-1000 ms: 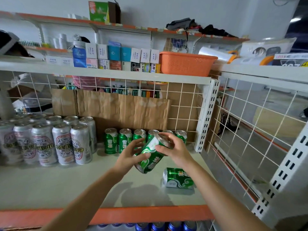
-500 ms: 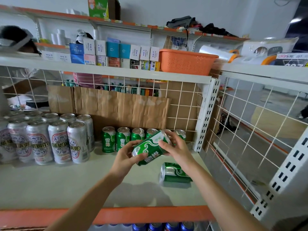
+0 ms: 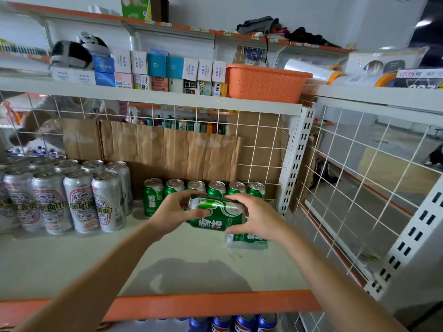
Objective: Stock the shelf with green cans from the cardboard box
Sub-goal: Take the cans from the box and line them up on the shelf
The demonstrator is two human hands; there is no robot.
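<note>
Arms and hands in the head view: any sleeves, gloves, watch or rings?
Nothing worn shows. The left hand and right hand are ungloved, with no rings on the fingers in view. The left forearm and right forearm are bare to the frame edge: no sleeve, watch or bracelet.

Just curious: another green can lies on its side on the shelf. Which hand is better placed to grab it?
Probably the right hand: the lying can sits just below it, while the left hand is beyond the held can.
</note>
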